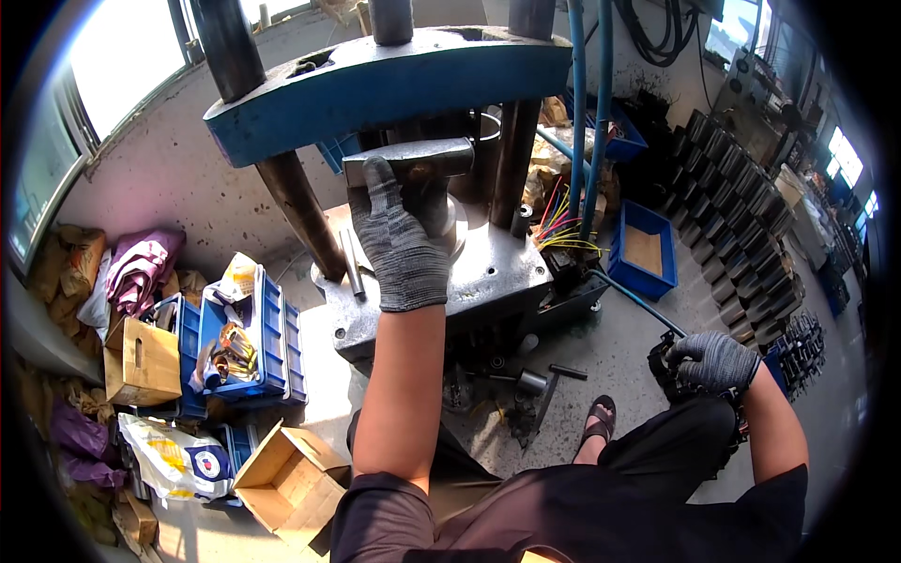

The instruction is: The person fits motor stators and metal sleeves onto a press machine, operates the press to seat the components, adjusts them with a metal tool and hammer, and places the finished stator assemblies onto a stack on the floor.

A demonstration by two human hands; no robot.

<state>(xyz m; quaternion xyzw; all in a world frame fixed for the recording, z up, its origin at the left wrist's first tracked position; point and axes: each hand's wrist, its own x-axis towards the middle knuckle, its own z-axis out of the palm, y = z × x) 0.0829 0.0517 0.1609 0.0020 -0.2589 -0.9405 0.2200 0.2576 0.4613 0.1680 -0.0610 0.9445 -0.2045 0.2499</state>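
My left hand (399, 249), in a grey knit glove, reaches onto the bed of a blue press. It grips a grey metal block (408, 161) with a smooth upper face, one finger laid up along its near side; the other fingers are partly hidden. Under the block is a dark, rounded metal part (427, 202). Left of this hand, a short metal rod (352, 263) lies on the press bed (469, 281). Beside my right knee, my gloved right hand (718, 361) is curled at a black object (664, 366); what its fingers hold cannot be made out.
The press's blue crosshead (394, 94) spans above the block between thick columns (300, 211). Blue crates (272, 342) and an open wooden box (291, 483) stand at left. A blue bin (645, 249) and rows of metal cylinders (732, 225) are at right. A hammer-like tool (549, 399) lies below.
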